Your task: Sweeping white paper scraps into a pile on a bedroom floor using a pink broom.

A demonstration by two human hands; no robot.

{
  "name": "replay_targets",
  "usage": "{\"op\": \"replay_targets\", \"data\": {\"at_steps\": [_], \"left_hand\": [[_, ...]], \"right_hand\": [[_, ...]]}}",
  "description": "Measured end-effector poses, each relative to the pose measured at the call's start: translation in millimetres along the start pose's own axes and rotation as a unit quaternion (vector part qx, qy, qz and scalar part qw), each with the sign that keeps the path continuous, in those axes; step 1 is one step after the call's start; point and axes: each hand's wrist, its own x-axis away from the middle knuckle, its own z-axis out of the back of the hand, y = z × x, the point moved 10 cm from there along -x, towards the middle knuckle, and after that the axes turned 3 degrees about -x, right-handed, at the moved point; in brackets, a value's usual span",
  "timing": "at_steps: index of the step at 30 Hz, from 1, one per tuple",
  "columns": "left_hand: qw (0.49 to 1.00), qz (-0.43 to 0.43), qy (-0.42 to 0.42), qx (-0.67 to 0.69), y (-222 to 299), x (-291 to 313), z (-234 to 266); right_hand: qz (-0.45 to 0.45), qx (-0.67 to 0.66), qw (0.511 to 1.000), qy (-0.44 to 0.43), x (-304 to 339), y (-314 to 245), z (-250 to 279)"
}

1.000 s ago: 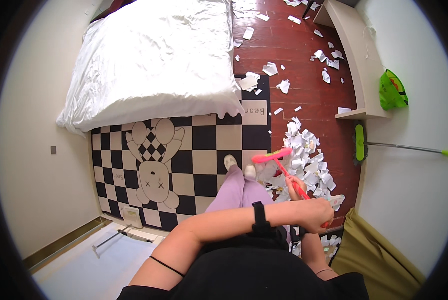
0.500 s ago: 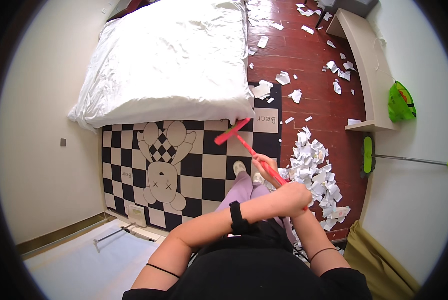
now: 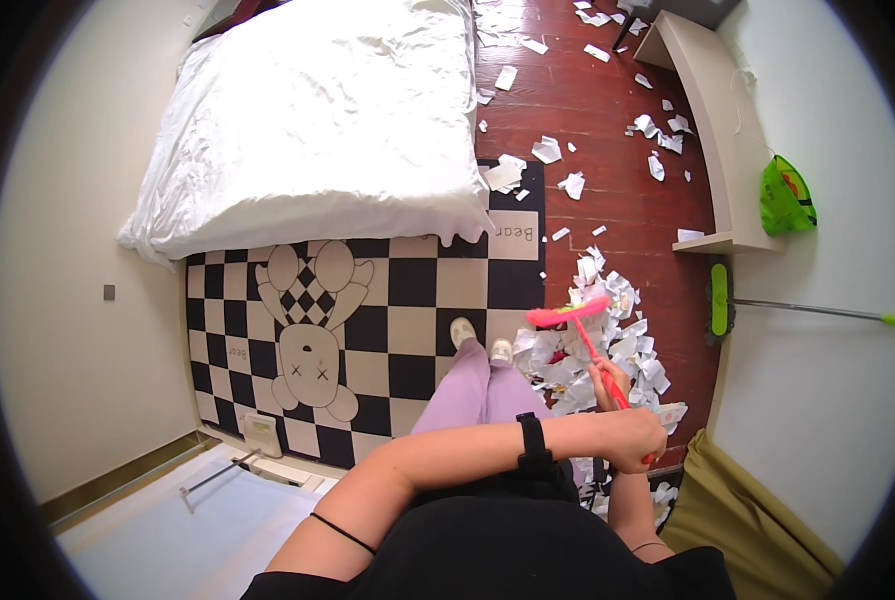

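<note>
And there we had the pink broom [image 3: 586, 338], gripped by both hands: left hand [image 3: 636, 440] at the handle's end, right hand [image 3: 609, 380] nearer the head [image 3: 568, 312], which slanted forward-left over torn paper [image 3: 650, 368].

White-sheeted bed [image 3: 308, 125] and green bag [image 3: 784, 203]

Red broom [image 3: 572, 313] slanted, pinkish head over upper left of heaped torn white paper [image 3: 636, 349]
</note>
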Motion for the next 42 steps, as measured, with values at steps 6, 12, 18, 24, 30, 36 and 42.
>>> {"op": "replay_targets", "data": {"at_steps": [6, 12, 18, 24, 30, 36, 42], "left_hand": [[1.000, 0.015, 0.003, 0.026, 38, 5, 32], [0.995, 0.022, 0.040, -0.091, 32, 0, 23], [0.992, 0.042, 0.014, -0.120, -14, 2, 10], [0.998, 0.011, 0.066, -0.012, 7, -4, 29], [0.996, -0.008, 0.068, -0.061, 50, 10, 19], [0.986, 0.070, 0.039, -0.145, 45, 15, 19], [0.972, 0.151, 0.069, -0.166, 0, 32, 19]], "right_hand": [[0.043, -0.009, 0.997, 0.058, 10, -29, 26], [0.055, -0.093, 0.989, 0.100, -25, -46, 8], [0.112, -0.050, 0.992, 0.026, -59, -38, -5], [0.054, 0.046, 0.997, 0.044, -27, -16, 48], [0.125, 0.026, 0.990, 0.052, 4, -73, 40], [0.133, -0.094, 0.986, -0.040, -9, -72, -37], [0.156, -0.122, 0.974, -0.111, -19, -77, -87]]}}
